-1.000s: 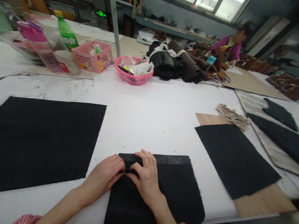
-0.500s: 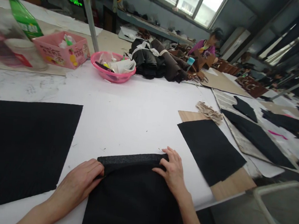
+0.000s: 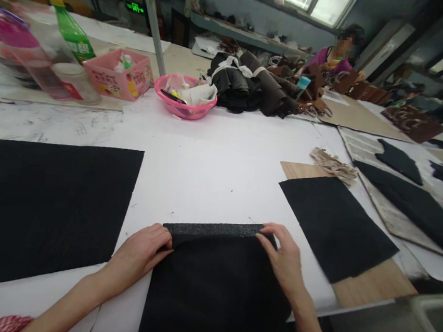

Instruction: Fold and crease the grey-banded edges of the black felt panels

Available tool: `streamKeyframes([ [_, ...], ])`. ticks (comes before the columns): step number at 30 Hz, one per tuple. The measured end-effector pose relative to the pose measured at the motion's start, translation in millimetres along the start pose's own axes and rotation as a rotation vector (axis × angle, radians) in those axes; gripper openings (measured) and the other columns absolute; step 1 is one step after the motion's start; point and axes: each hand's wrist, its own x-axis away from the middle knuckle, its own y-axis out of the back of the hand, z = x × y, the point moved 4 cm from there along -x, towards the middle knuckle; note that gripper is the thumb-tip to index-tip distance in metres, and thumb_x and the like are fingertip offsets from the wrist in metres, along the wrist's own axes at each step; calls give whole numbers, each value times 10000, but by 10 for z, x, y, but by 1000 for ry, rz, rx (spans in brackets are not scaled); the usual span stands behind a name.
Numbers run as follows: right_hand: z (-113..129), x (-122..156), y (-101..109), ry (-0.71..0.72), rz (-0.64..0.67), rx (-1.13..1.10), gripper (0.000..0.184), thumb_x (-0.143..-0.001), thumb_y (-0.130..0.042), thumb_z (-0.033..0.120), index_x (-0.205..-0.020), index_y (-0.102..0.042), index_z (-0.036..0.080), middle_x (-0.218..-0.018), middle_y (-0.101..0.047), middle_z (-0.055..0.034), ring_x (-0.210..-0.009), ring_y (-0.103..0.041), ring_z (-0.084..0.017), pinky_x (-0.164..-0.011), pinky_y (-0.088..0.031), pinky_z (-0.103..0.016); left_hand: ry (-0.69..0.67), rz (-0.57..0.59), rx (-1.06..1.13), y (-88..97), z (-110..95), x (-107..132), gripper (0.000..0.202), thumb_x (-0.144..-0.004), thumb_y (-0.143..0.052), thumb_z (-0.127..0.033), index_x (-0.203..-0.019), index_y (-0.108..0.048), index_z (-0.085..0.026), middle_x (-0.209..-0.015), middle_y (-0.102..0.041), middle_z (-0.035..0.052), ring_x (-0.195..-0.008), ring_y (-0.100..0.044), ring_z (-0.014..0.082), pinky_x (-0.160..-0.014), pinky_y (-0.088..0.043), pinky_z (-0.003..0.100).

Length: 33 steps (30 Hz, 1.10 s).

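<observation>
A black fabric piece [image 3: 217, 291] lies in front of me, its near end reaching over the table's front edge. Along its far edge runs a speckled, greyish strip [image 3: 211, 229]. My left hand [image 3: 145, 250] pinches the sheet at its far left corner, fingers closed. At the far right corner, my right hand [image 3: 281, 252] grips the same sheet between thumb and fingers. A larger black sheet [image 3: 45, 206] lies flat to the left. Another black sheet [image 3: 337, 224] rests on a wooden board [image 3: 376, 285] to the right.
A pink basin [image 3: 189, 112] with small items stands at the back, beside a pink box [image 3: 116, 80] and bottles such as a green one [image 3: 72, 31]. Dark rolled material [image 3: 233, 86] is heaped behind. A crumpled beige cloth [image 3: 333, 165] lies on the right. A person [image 3: 329, 59] sits far off.
The view has swung left, so things appear further right. The fabric's far edge lies flatter and straighter, and my right fingers have closed in on its corner.
</observation>
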Motion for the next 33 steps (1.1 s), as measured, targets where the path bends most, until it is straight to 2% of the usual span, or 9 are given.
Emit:
streamKeyframes([
  [2,467,-53,-372,76,154,-132,128,-935,-614,303,-1053,-609,253,-1070,-636,-40,-1030,-593,-219,-907,-500,-389,1,-3,9,27,-12,-14,123,-947,-513,-207,-829,-548,-205,-829,-570,3,-791,-525,175,-687,-399,294],
  [4,857,-73,-694,191,268,-149,251,-905,-657,232,-1145,-591,269,-1116,-632,-32,-1054,-579,-217,-915,-490,-396,5,-14,11,44,-14,-18,116,-944,-528,-212,-831,-554,-204,-829,-576,3,-796,-530,174,-682,-403,290],
  [6,1102,-74,-931,295,318,-138,354,-879,-690,207,-1206,-569,271,-1149,-626,-31,-1069,-564,-219,-926,-474,-408,15,-27,5,49,-4,-13,115,-938,-550,-215,-824,-553,-203,-828,-577,3,-804,-533,177,-679,-406,288],
  [8,1203,-67,-1094,351,336,-125,380,-866,-710,204,-1212,-565,265,-1128,-631,-28,-1046,-557,-218,-909,-461,-407,24,-34,2,47,10,-3,104,-933,-570,-216,-831,-555,-204,-837,-581,3,-819,-534,182,-688,-411,291],
  [12,1191,-35,-1260,375,339,-114,225,-897,-675,202,-1106,-609,251,-964,-649,-11,-932,-550,-209,-828,-428,-386,54,-64,28,36,53,21,28,-931,-597,-229,-945,-591,-205,-897,-601,17,-869,-547,192,-735,-439,310],
  [16,1165,-10,-1299,363,316,-130,109,-954,-601,232,-1056,-638,247,-912,-645,-12,-898,-536,-200,-794,-404,-373,57,-163,76,43,102,43,103,-957,-561,-226,-1045,-611,-205,-946,-618,31,-914,-567,185,-796,-465,324],
  [21,1156,-14,-1303,336,288,-137,167,-989,-535,229,-1087,-666,262,-903,-618,-23,-883,-515,-188,-768,-411,-356,25,-251,83,58,117,67,123,-977,-520,-187,-996,-641,-199,-914,-619,32,-885,-573,164,-773,-477,301],
  [27,1122,-13,-1328,346,284,-142,253,-983,-518,165,-1132,-677,293,-926,-602,-31,-891,-503,-186,-771,-420,-352,-11,-248,-52,25,134,107,152,-984,-488,-150,-977,-637,-176,-896,-613,44,-859,-553,172,-755,-471,324],
  [33,1099,-18,-1331,341,304,-156,285,-988,-489,136,-1134,-676,295,-956,-594,-32,-906,-492,-185,-779,-397,-347,-113,-265,-178,13,107,137,164,-979,-471,-115,-1020,-626,-152,-918,-614,57,-859,-547,186,-754,-480,345],
])
